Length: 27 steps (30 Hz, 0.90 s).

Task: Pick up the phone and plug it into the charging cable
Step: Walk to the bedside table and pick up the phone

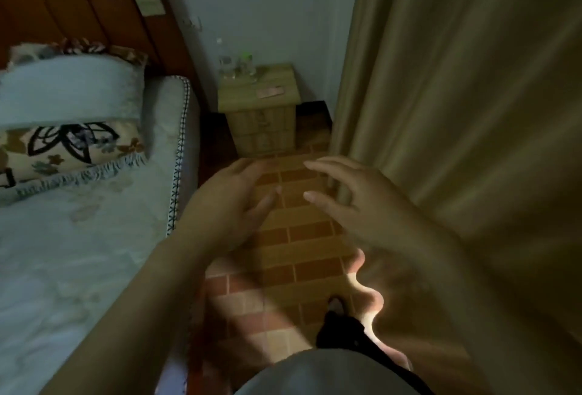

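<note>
A small pinkish phone [270, 92] lies flat on top of a light wooden nightstand [245, 98] against the far wall. My left hand [230, 202] and my right hand [349, 202] are stretched out in front of me over the tiled floor, well short of the nightstand. Both hands hold nothing and their fingers are apart. A wall socket [194, 23] sits on the wall above the headboard. No charging cable can be made out in this dim, blurred view.
A bed [94, 237] with pillows [69, 92] fills the left side. A long beige curtain [456, 111] hangs on the right. Clear bottles [234, 65] stand at the back of the nightstand. A narrow brick-tiled aisle [299, 237] runs between bed and curtain.
</note>
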Motion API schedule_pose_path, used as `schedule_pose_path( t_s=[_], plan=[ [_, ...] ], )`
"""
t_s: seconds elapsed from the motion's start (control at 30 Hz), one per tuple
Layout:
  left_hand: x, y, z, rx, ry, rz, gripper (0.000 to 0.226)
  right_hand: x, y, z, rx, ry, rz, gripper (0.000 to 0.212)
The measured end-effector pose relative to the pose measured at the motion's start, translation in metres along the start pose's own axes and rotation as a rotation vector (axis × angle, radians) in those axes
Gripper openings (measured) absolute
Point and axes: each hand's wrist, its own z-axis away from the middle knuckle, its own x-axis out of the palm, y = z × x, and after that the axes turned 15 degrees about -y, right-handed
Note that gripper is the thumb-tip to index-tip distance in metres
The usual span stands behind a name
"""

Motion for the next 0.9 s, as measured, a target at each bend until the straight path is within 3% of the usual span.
schedule_pose_path(
  t_s=[0.57,0.9],
  plan=[
    [-0.078,-0.110,-0.333,-0.153,0.139,0.081,0.042,-0.165,0.169,-0.333,-0.103,-0.173,0.015,0.051],
    [-0.120,-0.237,-0.523,-0.180,0.175,0.071,0.044,-0.209,0.255,-0.546,-0.117,-0.209,0.027,0.050]
  ],
)
